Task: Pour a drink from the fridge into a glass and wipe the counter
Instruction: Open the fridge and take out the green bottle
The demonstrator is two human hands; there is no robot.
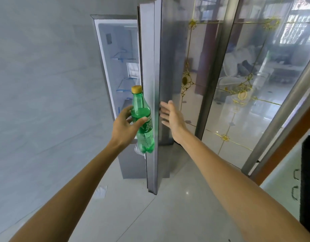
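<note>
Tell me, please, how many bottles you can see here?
1: a green bottle with a yellow cap, in the left hand beside the open fridge door. Others may sit hidden behind that door.

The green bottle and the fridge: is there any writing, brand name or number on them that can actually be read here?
Green bottle, held in the left hand: its label carries pale lettering, partly hidden by the thumb and too blurred to read.
Yellow cap: no text visible.
Fridge interior: a small grey sticker on the inner wall, too small and blurred to read.
Fridge door, by the open right hand: no writing.
Nothing legible anywhere.
</note>
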